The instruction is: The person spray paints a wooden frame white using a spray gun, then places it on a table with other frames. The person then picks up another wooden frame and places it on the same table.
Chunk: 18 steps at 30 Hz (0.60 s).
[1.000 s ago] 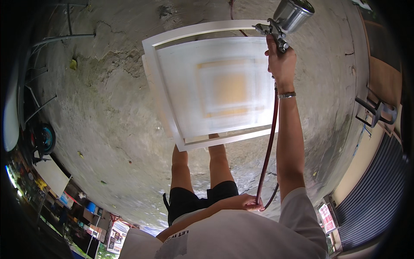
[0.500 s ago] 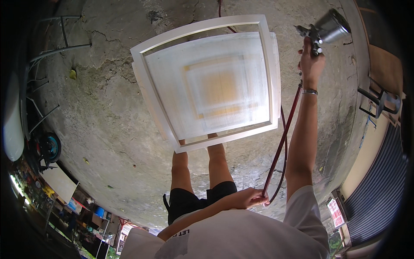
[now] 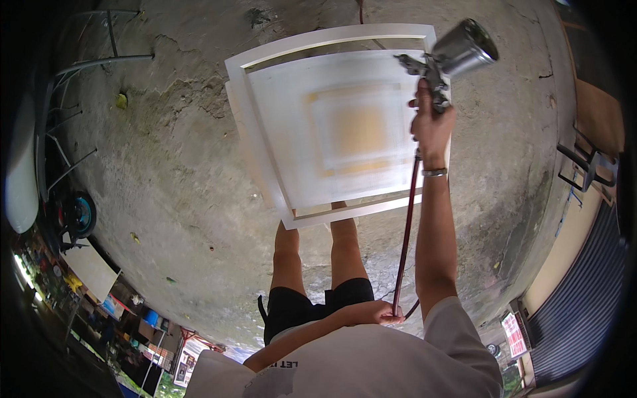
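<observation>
My right hand (image 3: 431,126) grips a metal spray gun (image 3: 448,60) with a shiny cup, held over the right side of a white framed panel (image 3: 332,126). The panel lies flat in front of my legs, and its middle shows a bare yellowish patch. A red hose (image 3: 406,232) runs from the gun down to my left hand (image 3: 375,312), which holds it close to my waist.
The panel rests on rough grey concrete floor (image 3: 172,172). Metal stand legs (image 3: 73,93) and a round blue object (image 3: 76,215) sit at the left. A dark stool (image 3: 587,166) stands at the right, and shelves of goods line the lower left.
My right hand has swung the spray gun from the panel's right edge back toward me over its right side. The left hand stays on the hose.
</observation>
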{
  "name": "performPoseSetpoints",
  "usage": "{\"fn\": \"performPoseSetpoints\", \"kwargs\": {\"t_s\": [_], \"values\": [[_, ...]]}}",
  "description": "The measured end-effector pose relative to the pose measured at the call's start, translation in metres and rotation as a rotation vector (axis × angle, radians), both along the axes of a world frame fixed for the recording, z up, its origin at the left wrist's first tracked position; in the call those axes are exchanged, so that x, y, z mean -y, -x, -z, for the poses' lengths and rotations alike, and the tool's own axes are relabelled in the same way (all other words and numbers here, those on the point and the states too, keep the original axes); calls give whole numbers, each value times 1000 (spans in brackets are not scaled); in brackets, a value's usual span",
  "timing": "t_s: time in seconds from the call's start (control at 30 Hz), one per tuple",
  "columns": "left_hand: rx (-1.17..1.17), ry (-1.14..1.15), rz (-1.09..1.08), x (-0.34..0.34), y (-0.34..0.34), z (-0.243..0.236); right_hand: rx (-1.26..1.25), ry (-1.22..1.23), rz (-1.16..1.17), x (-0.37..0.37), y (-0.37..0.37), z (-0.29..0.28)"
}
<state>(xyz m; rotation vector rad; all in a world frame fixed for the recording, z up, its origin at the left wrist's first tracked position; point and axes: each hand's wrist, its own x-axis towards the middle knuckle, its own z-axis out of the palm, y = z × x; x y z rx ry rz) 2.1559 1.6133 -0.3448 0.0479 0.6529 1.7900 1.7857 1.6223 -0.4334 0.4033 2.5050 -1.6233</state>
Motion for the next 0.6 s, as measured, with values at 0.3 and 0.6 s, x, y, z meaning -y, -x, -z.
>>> {"fn": "performPoseSetpoints", "kwargs": {"t_s": [0.3, 0.6], "values": [[6, 24, -5, 36, -14, 3, -19, 140, -345, 135, -65, -7], [53, 19, -16, 29, -37, 7, -20, 129, -570, 147, -91, -23]]}}
